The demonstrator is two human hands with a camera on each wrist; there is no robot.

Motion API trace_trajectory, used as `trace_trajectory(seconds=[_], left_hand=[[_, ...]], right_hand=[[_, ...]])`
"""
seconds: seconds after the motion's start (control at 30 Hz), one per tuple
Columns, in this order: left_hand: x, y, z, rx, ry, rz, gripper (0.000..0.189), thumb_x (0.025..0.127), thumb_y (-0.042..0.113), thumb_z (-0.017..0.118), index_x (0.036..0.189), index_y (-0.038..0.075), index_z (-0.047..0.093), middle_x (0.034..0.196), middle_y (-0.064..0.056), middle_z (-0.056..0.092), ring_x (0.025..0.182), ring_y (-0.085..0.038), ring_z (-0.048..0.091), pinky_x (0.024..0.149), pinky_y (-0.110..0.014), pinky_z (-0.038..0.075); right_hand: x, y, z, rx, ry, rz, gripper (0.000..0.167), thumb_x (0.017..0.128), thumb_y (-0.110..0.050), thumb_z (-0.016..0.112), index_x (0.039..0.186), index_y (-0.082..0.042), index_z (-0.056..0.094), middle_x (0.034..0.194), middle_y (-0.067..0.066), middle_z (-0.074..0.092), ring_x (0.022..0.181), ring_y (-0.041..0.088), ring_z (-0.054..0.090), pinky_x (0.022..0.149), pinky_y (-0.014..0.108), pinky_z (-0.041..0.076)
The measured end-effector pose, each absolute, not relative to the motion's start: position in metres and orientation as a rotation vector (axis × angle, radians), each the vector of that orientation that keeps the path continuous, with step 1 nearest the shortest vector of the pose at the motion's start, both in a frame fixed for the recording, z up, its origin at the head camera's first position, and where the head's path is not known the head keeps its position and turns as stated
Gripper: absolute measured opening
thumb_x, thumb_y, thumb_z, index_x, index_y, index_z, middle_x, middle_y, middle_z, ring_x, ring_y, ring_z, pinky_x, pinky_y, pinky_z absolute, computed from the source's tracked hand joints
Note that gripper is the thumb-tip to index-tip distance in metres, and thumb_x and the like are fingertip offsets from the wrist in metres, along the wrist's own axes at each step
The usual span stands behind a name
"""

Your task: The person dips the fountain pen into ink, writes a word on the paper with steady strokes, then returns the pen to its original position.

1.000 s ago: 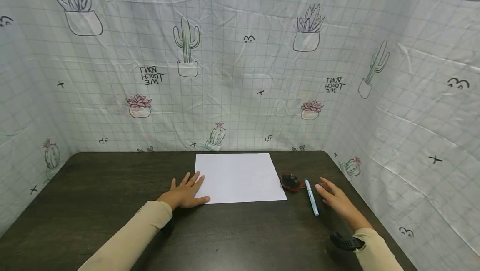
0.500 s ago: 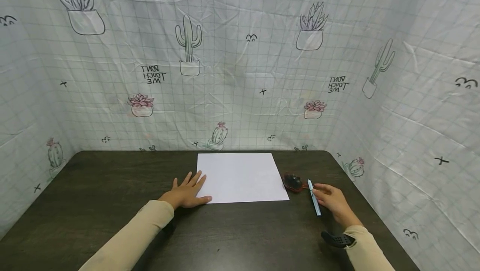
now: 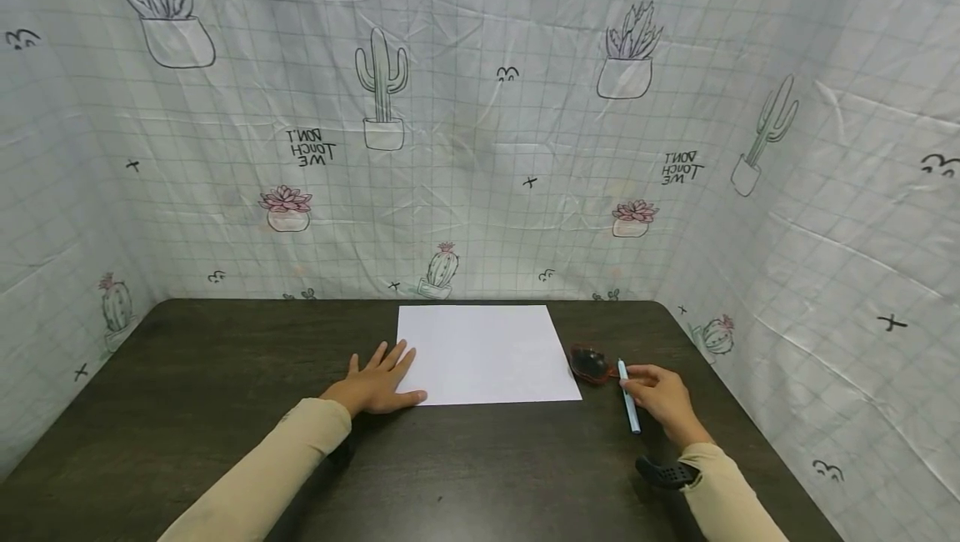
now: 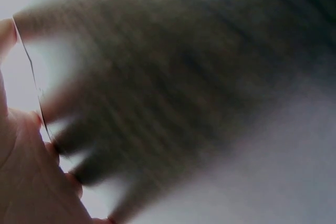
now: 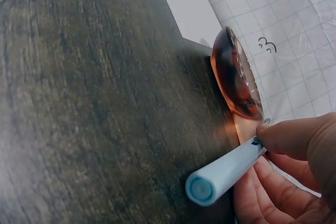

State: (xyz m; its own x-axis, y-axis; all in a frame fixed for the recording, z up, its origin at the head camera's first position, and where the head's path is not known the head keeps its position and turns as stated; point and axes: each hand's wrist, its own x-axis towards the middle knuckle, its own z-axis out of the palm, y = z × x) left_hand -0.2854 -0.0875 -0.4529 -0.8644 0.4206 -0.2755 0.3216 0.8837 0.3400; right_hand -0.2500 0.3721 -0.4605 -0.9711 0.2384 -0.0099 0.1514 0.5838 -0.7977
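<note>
A white sheet of paper [image 3: 487, 358] lies flat on the table. My left hand [image 3: 373, 383] rests spread at its left edge, fingertips and thumb on the paper. Over at the right, my right hand [image 3: 662, 398] pinches a light blue pen [image 3: 632, 410] between thumb and fingers. The right wrist view shows the thumb on top of the pen [image 5: 231, 174], its round blue end facing the camera. Just beyond it lie sunglasses [image 5: 231, 72] with a translucent amber frame, beside the paper's right edge. Most of the left wrist view is blurred; part of the left palm [image 4: 31, 177] shows.
The dark wooden table [image 3: 480, 475] carries these things. Around its back and sides hangs a white gridded cloth [image 3: 480, 192] printed with cacti and potted plants. A black wristband [image 3: 666, 473] sits at the right wrist.
My right hand has moved left to the pen and taken hold of it between thumb and fingers. The left hand has stayed on the paper's edge. The head view has shifted slightly.
</note>
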Motion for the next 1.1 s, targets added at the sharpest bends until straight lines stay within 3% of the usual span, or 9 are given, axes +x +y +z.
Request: trace_trajectory(seconds=[0.23,0.43,0.6,0.73,0.83,0.93,1.1], left_hand=[[-0.285,-0.086,-0.450,0.550,2.712,0.428,0.084,0.092,0.063,0.045,0.156,0.017,0.015,0.162,-0.006,0.005,0.147,-0.035,0.002,0.108,-0.069,-0.004],[-0.291,-0.087,-0.459,0.546,2.703,0.407,0.088,0.090,0.069,0.042,0.156,0.020,0.011,0.162,-0.004,0.001,0.147,-0.034,-0.001,0.107,-0.068,-0.007],[-0.292,-0.089,-0.463,0.552,2.715,0.423,0.093,0.086,0.075,0.040,0.156,0.021,0.011,0.162,-0.003,0.001,0.147,-0.033,-0.002,0.107,-0.069,-0.008],[-0.291,-0.088,-0.462,0.546,2.711,0.425,0.093,0.087,0.075,0.040,0.156,0.021,0.010,0.162,-0.002,0.000,0.147,-0.033,-0.003,0.107,-0.068,-0.008],[-0.291,-0.088,-0.462,0.544,2.709,0.421,0.091,0.087,0.073,0.042,0.156,0.020,0.012,0.162,-0.003,0.001,0.147,-0.034,-0.002,0.107,-0.069,-0.007],[-0.293,-0.088,-0.465,0.544,2.719,0.417,0.091,0.088,0.072,0.042,0.156,0.021,0.012,0.162,-0.003,0.002,0.147,-0.033,-0.001,0.107,-0.069,-0.006],[-0.296,-0.089,-0.473,0.560,2.737,0.418,0.093,0.086,0.076,0.039,0.156,0.022,0.011,0.162,-0.002,0.000,0.148,-0.033,-0.002,0.107,-0.069,-0.006]], right_hand=[[-0.250,0.373,-0.455,-0.292,-2.672,1.469,0.043,0.091,-0.010,0.064,0.126,0.012,0.053,0.103,0.021,0.068,0.080,0.009,0.063,0.068,0.025,0.055],[-0.251,0.372,-0.446,-0.238,-2.643,1.551,0.048,0.094,-0.012,0.061,0.136,0.006,0.047,0.112,0.023,0.066,0.084,0.007,0.063,0.071,0.027,0.055],[-0.252,0.374,-0.443,-0.201,-2.640,1.562,0.049,0.095,-0.017,0.061,0.139,0.001,0.048,0.111,0.017,0.066,0.086,0.004,0.061,0.074,0.026,0.054],[-0.250,0.374,-0.441,-0.175,-2.558,1.730,0.051,0.097,-0.024,0.059,0.141,0.000,0.047,0.110,0.004,0.065,0.091,0.001,0.061,0.078,0.023,0.053],[-0.248,0.375,-0.441,-0.085,-2.346,2.081,0.050,0.100,-0.020,0.052,0.145,-0.001,0.040,0.108,-0.004,0.065,0.094,0.003,0.062,0.080,0.021,0.052],[-0.246,0.377,-0.440,0.120,-2.048,2.446,0.046,0.103,-0.010,0.043,0.148,-0.003,0.035,0.109,-0.002,0.067,0.097,0.008,0.064,0.083,0.022,0.051],[-0.244,0.377,-0.440,0.403,-1.758,2.667,0.046,0.101,0.004,0.038,0.145,-0.007,0.042,0.115,0.003,0.065,0.102,0.011,0.062,0.088,0.023,0.050]])
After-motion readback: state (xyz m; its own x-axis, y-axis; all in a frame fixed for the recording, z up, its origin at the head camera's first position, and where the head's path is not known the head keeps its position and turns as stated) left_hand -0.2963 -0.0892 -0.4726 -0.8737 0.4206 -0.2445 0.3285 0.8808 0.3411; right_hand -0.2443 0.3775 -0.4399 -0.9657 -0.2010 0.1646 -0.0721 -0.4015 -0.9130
